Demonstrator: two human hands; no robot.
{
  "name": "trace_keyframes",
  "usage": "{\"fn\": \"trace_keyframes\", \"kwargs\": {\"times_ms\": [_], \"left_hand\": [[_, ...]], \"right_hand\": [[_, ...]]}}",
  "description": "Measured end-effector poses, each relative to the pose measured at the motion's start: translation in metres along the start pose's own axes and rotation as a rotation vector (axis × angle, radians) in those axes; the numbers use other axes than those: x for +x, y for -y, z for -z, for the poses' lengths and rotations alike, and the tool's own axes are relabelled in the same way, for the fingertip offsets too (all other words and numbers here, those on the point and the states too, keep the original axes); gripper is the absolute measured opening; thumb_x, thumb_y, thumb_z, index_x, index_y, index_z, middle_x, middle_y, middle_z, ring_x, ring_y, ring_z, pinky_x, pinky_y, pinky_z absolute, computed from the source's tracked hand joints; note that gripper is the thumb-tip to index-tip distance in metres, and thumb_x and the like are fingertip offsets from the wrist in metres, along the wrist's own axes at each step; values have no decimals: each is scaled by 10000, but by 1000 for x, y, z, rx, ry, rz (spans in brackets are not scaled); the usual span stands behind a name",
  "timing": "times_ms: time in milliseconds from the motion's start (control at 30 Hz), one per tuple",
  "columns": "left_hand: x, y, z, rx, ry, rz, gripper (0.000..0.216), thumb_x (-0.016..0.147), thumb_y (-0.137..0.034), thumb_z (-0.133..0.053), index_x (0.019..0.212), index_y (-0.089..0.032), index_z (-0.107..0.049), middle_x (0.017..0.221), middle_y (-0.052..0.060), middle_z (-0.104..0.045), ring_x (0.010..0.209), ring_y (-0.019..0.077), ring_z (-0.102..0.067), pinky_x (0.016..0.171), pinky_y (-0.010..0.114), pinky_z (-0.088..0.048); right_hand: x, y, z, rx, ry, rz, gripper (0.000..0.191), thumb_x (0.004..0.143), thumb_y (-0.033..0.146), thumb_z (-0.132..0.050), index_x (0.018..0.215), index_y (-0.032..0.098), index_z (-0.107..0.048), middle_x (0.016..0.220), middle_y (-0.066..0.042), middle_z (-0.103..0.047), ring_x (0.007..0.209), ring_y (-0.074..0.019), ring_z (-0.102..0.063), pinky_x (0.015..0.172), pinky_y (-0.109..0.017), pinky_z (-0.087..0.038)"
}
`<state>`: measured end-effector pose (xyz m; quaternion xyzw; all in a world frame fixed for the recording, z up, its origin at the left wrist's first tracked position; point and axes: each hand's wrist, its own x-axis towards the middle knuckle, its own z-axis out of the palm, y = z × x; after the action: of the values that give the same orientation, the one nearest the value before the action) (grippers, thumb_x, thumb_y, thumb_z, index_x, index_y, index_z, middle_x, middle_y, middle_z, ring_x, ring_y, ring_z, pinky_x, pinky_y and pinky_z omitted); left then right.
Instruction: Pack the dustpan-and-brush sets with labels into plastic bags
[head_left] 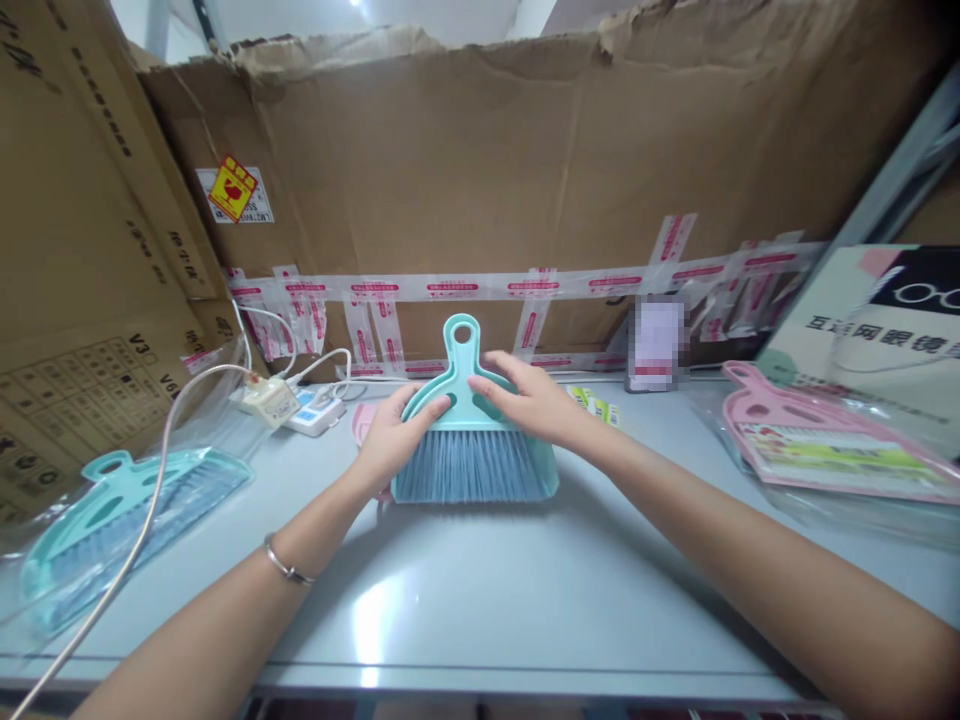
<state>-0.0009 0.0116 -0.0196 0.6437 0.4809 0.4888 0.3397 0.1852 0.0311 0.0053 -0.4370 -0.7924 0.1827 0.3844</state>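
Note:
Both of my hands grip a mint-green hand brush [463, 385] nested in a matching dustpan [550, 475], held over the middle of the table. Its ringed handle points away from me and the blue-grey bristles face the near edge. My left hand [394, 435] wraps the left side, thumb lying on the brush's shoulder. From the right, my right hand [536, 400] grasps the other side, thumb on the front near the handle; its fingers are partly hidden behind. Part of a pink piece [364, 420] shows behind my left hand, otherwise covered.
A bagged mint-green brush set [142, 520] lies at left under a white cable [161, 450]. Plugs and a power strip [315, 412] are behind it. A bagged pink set [825, 440] lies right, near a phone [654, 345]. A taped cardboard box [465, 160] walls the back.

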Motion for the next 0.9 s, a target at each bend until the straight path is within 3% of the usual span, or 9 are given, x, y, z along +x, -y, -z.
{"fn": "trace_keyframes", "kwargs": {"times_ms": [67,200,333,467,667,900], "left_hand": [[-1,-1,0,11,4,8,397,770,-511,-608,1008,-195,-638,995,33,-682,954,214,-604,811,281,-457],[1,1,3,9,55,62,431,762,-524,-610,1056,-208,-612,1045,33,-677,996,221,-600,829,294,-459],[4,2,6,38,88,81,456,731,-513,-641,1051,-189,-650,1086,60,-684,1011,250,-600,855,329,-455],[4,-1,5,65,108,56,424,732,-505,-630,983,-169,-690,993,60,-713,949,269,-617,814,342,-471],[0,-3,0,100,113,43,371,733,-490,-625,903,-168,-695,874,30,-706,823,231,-614,727,305,-475],[0,-2,0,133,125,15,367,741,-499,-616,864,-164,-698,780,13,-683,747,200,-601,686,281,-462]], "right_hand": [[4,3,0,12,111,-13,306,896,438,-389,773,193,-526,741,-13,-579,705,-163,-524,642,-276,-364],[6,5,-8,-29,52,52,345,898,401,-382,614,207,-371,600,25,-480,591,-123,-445,580,-252,-286],[4,0,-16,-53,26,65,322,903,377,-377,627,214,-348,587,28,-455,571,-123,-423,573,-250,-280],[4,-1,-13,-48,47,35,314,900,406,-381,652,215,-369,605,26,-467,578,-127,-427,570,-253,-291],[14,7,-5,180,168,-90,332,869,505,-435,815,190,-525,852,-29,-608,756,-159,-539,651,-270,-398],[16,7,-16,125,62,-90,209,903,370,-419,785,201,-452,859,-37,-613,810,-167,-562,738,-296,-416]]}}
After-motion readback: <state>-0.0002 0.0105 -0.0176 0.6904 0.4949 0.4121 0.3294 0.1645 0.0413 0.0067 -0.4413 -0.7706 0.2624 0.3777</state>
